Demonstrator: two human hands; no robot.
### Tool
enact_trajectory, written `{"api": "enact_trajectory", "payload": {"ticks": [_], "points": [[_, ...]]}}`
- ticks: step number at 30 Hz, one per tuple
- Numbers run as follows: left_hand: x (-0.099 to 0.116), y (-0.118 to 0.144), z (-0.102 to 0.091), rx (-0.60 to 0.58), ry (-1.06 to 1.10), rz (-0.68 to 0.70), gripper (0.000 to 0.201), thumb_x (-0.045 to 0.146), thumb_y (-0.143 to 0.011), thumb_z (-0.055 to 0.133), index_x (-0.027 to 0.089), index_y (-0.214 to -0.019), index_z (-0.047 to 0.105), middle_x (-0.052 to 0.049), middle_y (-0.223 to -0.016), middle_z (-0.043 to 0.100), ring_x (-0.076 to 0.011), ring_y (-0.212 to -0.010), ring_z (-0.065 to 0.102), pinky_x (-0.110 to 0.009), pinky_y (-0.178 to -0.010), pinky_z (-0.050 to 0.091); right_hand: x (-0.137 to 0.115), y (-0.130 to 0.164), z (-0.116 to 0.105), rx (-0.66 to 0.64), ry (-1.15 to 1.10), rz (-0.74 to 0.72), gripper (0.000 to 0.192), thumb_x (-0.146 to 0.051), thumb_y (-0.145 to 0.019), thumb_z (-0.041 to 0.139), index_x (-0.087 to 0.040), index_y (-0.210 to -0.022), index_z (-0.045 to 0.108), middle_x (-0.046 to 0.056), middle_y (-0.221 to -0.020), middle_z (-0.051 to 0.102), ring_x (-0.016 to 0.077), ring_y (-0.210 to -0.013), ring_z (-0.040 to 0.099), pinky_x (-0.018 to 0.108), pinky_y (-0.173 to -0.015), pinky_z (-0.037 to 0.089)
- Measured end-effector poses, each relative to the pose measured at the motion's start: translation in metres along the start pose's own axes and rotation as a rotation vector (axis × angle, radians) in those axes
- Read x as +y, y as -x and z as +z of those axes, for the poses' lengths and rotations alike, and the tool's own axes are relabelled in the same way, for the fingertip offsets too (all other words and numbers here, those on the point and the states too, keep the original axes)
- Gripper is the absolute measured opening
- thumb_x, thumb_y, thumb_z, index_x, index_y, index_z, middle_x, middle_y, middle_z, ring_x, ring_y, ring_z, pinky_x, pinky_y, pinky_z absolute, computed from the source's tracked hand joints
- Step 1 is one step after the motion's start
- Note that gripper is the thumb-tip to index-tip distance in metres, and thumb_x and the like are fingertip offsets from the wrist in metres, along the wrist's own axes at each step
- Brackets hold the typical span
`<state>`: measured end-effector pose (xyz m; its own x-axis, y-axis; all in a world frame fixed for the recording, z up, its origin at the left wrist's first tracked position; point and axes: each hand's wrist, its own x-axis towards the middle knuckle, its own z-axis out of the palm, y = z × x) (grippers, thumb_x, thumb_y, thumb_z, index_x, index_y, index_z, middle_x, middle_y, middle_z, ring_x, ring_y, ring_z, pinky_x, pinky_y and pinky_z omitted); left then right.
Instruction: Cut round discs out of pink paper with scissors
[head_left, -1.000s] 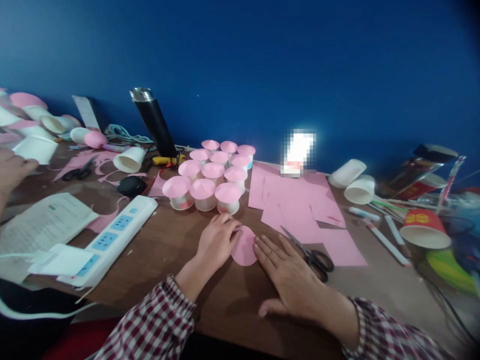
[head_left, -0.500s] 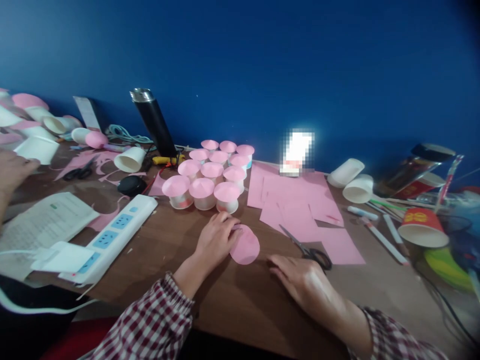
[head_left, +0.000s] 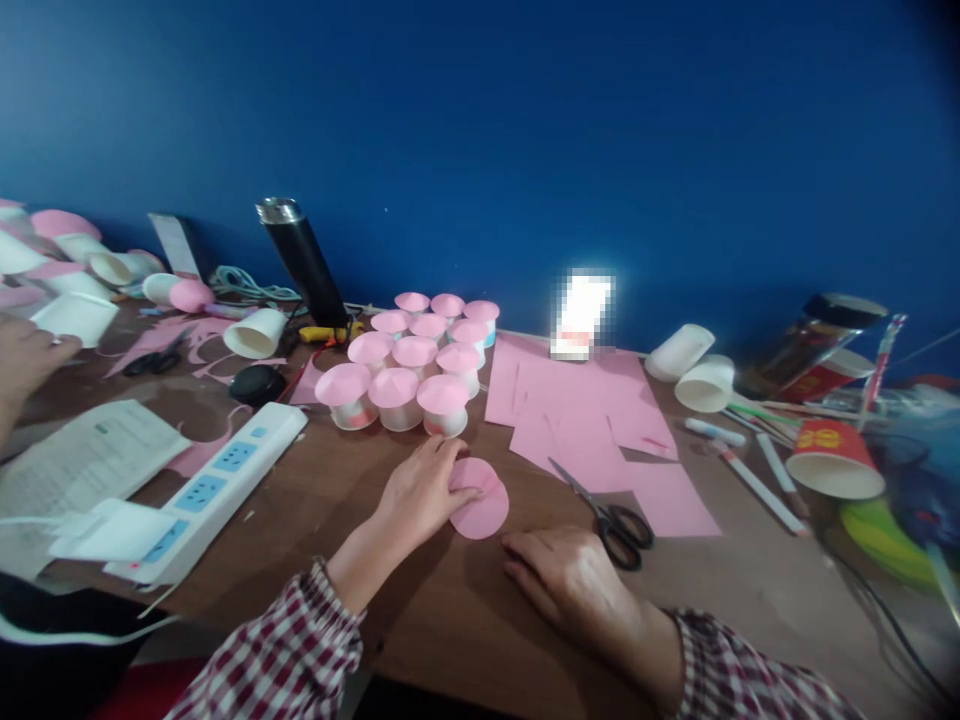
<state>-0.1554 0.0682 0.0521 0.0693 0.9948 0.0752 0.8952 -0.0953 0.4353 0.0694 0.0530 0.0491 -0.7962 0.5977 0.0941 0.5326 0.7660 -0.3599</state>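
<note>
White plastic shows in the power strip [head_left: 217, 480], nine o'clock from the pink disc [head_left: 486, 517] on the table [head_left: 435, 620]. Pink-topped cups [head_left: 414, 351] stand at eleven. Close at nine, the left hand [head_left: 416, 488] has its thumb over the disc; whether its fingers pinch it, I can't tell. Right hand [head_left: 574, 575]: at four, fingers together, palm hidden. Scissors [head_left: 604, 513] lie at three.

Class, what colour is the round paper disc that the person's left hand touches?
The paper disc is pink; it shows best in the head view.
</note>
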Motion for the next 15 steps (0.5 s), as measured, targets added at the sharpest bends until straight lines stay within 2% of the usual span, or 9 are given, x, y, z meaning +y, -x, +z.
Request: {"api": "enact_trajectory", "payload": {"ticks": [2,6,10,13,15], "points": [[0.0006,0.0010,0.0004,-0.008,-0.019,-0.032,0.043,0.041,-0.072,0.067,0.019,-0.106,0.052,-0.009,-0.104,0.056,-0.0260,-0.100,0.054,-0.038,-0.082,0.043,0.0012,0.0008,0.0019,-0.008,-0.004,0.001,0.016,-0.023,-0.091,0.050,-0.020,-0.102,0.061,0.004,-0.083,0.071,0.0201,-0.074,0.066,0.028,-0.067,0.045],[0.0025,0.0023,0.0006,-0.011,-0.047,-0.076,0.034,0.043,-0.069,0.069,0.020,-0.090,0.055,-0.008,-0.099,0.054,-0.0268,-0.096,0.054,-0.038,-0.080,0.042,0.0039,0.0015,0.0054,0.020,-0.019,-0.024,0.015,-0.023,-0.091,0.050,-0.018,-0.100,0.061,0.005,-0.079,0.070,0.0186,-0.070,0.065,0.026,-0.065,0.044],[0.0067,0.0017,-0.0019,-0.003,0.020,-0.066,0.026,0.036,-0.069,0.069,0.020,-0.079,0.051,-0.005,-0.090,0.055,-0.0240,-0.090,0.054,-0.036,-0.078,0.041,0.0047,0.0011,0.0053,0.055,-0.049,-0.063,0.016,-0.023,-0.091,0.050,-0.018,-0.101,0.061,0.005,-0.079,0.070,0.0177,-0.069,0.064,0.025,-0.065,0.043],[0.0090,0.0014,-0.0041,-0.058,0.115,-0.107,0.021,0.026,-0.072,0.064,0.021,-0.085,0.049,-0.001,-0.082,0.058,-0.0214,-0.081,0.056,-0.033,-0.070,0.041,0.0038,0.0009,0.0025,0.050,-0.066,-0.059,0.017,-0.023,-0.090,0.051,-0.019,-0.104,0.060,0.004,-0.080,0.070,0.0180,-0.069,0.064,0.026,-0.064,0.042],[0.0098,0.0015,-0.0054,-0.093,0.195,-0.132,0.026,0.021,-0.073,0.059,0.022,-0.096,0.049,0.000,-0.079,0.059,-0.0200,-0.075,0.058,-0.031,-0.066,0.041,0.0031,0.0007,0.0003,0.046,-0.079,-0.064,0.017,-0.023,-0.090,0.051,-0.019,-0.104,0.060,0.004,-0.080,0.069,0.0174,-0.068,0.063,0.026,-0.063,0.041]]}}
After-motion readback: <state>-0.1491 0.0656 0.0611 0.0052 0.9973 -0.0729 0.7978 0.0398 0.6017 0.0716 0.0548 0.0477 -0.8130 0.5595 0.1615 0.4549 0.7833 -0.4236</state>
